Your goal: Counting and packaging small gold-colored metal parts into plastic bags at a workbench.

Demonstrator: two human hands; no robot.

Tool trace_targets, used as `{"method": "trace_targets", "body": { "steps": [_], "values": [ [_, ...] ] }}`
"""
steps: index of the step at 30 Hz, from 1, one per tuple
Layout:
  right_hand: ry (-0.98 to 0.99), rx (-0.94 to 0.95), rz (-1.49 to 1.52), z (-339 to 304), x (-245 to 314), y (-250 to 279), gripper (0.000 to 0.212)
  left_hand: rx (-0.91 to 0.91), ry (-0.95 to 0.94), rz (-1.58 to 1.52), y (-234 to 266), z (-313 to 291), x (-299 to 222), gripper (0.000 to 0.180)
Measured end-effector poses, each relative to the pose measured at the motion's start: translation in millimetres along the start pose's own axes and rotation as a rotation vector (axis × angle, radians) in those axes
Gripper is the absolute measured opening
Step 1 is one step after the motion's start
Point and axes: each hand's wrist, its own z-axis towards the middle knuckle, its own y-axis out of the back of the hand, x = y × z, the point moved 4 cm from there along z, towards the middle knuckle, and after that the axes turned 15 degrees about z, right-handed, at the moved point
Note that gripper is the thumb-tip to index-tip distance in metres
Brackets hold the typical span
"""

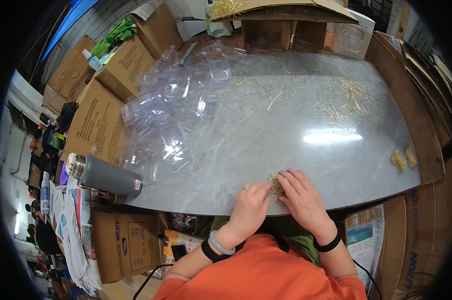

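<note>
A small bundle of thin gold wire pieces [274, 185] lies at the front edge of the grey table, between my two hands. My left hand [251, 204] presses its closed fingers against the bundle's left side. From the right, my right hand [304, 201] lies over it with fingers together and the thumb toward the left hand. Part of the bundle is hidden under the fingers. Two similar gold bundles [398, 160] rest near the table's right edge.
Loose gold wires [350, 95] are scattered over the far right of the table [256, 145]. Clear plastic boxes [173, 107] pile up at the left. A grey flask [106, 174] lies at the left edge. Cardboard boxes [97, 122] border the table.
</note>
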Motion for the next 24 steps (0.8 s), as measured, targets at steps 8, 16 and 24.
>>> {"method": "trace_targets", "body": {
  "steps": [8,16,24],
  "values": [
    [-0.016,0.014,0.106,2,-2,3,0.058,-0.063,0.159,-0.473,0,-3,3,0.034],
    [0.002,0.008,0.115,2,-2,3,0.057,-0.155,-0.014,0.061,13,-2,12,0.012],
    [0.004,0.027,0.172,-2,-4,2,0.062,-0.19,-0.042,0.034,-5,10,0,0.006]
  ]
}}
